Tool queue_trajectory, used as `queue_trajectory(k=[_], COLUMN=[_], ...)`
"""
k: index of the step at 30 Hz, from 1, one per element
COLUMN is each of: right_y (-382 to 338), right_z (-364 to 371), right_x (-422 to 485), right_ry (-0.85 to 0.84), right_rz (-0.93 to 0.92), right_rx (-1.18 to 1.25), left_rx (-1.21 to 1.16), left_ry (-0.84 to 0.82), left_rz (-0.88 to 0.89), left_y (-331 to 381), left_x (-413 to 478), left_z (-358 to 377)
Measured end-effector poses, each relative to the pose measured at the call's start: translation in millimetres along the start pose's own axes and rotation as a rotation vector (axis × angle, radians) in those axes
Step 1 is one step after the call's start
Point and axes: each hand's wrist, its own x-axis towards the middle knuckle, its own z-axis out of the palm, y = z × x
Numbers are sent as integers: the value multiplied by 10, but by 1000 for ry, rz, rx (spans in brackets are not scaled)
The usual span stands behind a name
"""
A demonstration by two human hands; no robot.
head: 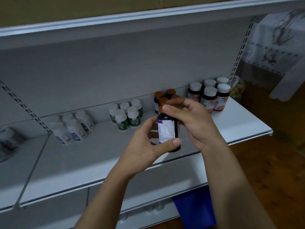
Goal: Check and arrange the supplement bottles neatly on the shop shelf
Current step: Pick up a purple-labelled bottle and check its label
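A dark bottle (167, 129) with a white and purple label is held upright above the white shelf (99, 154). My left hand (148, 144) grips its lower body, thumb across the label. My right hand (189, 119) grips its brown cap and neck from the right. Right behind it, several brown-capped dark bottles (159, 98) stand in a cluster on the shelf. Left of those stand several green-labelled white bottles (126, 115), and further left several white bottles with blue labels (72, 128). At the right stand several dark bottles with white caps and pink labels (210, 95).
The upper shelf (148, 15) overhangs the bottles. Blurred white bottles (8, 139) sit at the far left. The shelf ends at the right, with a cloth-covered thing (280, 47) and wooden floor (272, 179) beyond. A blue object (194, 207) lies under the shelf.
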Motion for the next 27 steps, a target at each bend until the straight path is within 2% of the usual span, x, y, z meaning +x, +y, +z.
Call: queue_trajectory(k=[7, 15, 20, 27], right_y=[11, -27, -15, -1], right_z=[23, -20, -35, 26], right_x=[-60, -128, -156, -184], right_ry=[52, 22, -12, -77], right_rz=[-57, -30, -16, -92], right_rx=[-100, 49, 25, -28], left_rx=[-89, -164, -139, -39], left_ry=[131, 72, 60, 168], left_rz=[-4, 34, 17, 55], left_y=[57, 70, 68, 63], left_x=[21, -58, -98, -116], left_z=[110, 97, 91, 78])
